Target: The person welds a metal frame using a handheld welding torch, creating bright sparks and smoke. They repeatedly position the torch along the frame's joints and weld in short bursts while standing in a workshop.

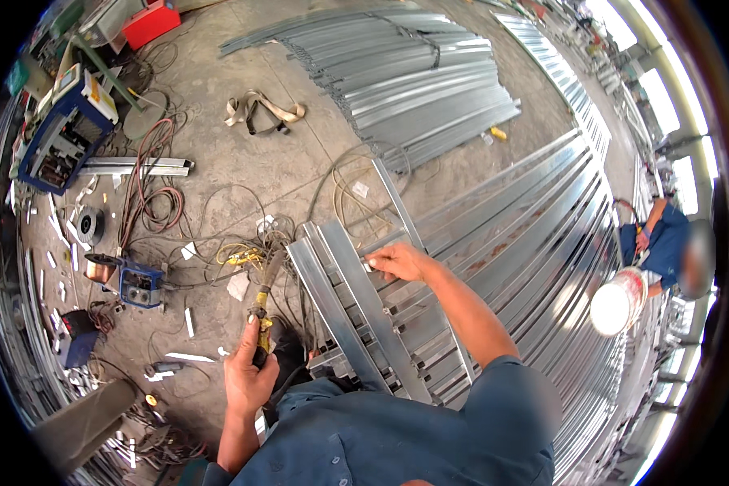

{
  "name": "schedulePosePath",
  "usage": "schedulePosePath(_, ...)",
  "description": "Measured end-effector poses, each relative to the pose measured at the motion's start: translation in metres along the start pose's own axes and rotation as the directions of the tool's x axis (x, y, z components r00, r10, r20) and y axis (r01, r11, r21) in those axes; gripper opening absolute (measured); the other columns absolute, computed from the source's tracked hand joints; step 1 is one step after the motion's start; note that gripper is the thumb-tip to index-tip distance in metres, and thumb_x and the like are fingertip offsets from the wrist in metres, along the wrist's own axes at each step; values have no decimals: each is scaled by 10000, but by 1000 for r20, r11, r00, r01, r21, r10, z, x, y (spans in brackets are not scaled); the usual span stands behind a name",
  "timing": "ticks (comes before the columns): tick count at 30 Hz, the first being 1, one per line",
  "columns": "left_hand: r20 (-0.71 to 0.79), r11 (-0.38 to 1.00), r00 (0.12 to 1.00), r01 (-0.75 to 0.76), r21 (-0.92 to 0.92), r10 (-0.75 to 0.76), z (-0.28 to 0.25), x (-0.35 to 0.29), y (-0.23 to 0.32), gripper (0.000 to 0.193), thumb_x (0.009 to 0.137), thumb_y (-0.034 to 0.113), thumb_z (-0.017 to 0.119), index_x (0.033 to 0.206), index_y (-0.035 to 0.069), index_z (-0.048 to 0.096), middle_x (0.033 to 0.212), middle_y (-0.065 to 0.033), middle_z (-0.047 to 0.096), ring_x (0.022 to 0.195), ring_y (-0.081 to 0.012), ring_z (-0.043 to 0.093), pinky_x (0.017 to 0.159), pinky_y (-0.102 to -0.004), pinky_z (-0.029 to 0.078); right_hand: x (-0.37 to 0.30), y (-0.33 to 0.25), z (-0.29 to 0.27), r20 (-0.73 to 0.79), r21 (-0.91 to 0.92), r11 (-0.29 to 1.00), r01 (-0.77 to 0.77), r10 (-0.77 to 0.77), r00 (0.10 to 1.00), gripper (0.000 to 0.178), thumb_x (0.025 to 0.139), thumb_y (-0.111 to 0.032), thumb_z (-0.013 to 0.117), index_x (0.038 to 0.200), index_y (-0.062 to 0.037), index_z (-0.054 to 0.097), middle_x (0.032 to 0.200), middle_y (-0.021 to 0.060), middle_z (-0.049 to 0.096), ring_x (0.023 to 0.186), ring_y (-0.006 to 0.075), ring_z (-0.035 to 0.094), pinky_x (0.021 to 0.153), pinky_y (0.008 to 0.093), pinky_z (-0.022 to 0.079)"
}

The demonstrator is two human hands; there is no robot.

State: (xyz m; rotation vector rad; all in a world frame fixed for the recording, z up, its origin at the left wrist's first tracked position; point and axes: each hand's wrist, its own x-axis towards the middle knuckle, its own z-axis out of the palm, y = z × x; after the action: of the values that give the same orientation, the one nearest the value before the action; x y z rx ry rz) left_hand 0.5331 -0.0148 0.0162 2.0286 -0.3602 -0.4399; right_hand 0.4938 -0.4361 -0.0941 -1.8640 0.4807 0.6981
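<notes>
Blue shirt nearest, my left hand closes round a yellow-handled tool above the floor, while my right hand, half-curled, its hold unclear, sits by the metal channel across the rails, seemingly a positioning step calling next for steadiness.

On the floor, a strap lies between the machine at far left and the far metal stack; nearer, a tool is left of the metal rails.

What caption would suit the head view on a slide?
Left hand holds a tool; right hand over metal bars.
</notes>
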Motion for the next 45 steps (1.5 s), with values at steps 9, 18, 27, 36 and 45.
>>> schedulePosePath(9,174,996,983,39,78,-52,35,8,5,801,813,-59,664,1575,71,454,1170,-157,753,1014,-186,727,897,-302,540,-4,5,2,-45,96,988,117,-113,993,576,998,-578,637,1320,-108,721,924,100,779,741,141,729,735,325,566)
schedulePosePath(18,243,993,964,95,71,-109,52,21,12,860,817,-105,615,1623,86,382,1237,-138,730,1127,-152,668,978,-289,507,-13,0,-20,121,-5,997,78,-77,990,469,1047,-373,632,1469,-170,615,775,70,742,765,137,707,785,330,560)
schedulePosePath(27,198,994,975,86,69,-98,65,12,7,799,837,-55,651,1593,97,439,1197,-136,767,1043,-163,725,916,-299,547,-3,7,-16,129,88,991,102,-113,985,491,1026,-399,674,1437,-134,628,884,77,762,776,140,718,753,330,557)
schedulePosePath(36,205,991,970,119,64,-130,65,5,6,806,842,-73,641,1599,113,435,1234,-128,753,1089,-153,700,941,-294,533,-14,2,-18,-20,-218,941,260,-270,963,509,1017,-478,632,1353,-98,669,1116,132,768,1033,373,710,885,438,563)
schedulePosePath(45,198,989,970,131,72,-143,64,10,3,813,837,-74,651,1599,100,429,1232,-136,751,1081,-164,707,944,-302,537,-16,11,-14,-264,77,953,292,-263,928,403,1066,-365,590,1311,-53,661,900,96,780,819,242,738,775,377,562)
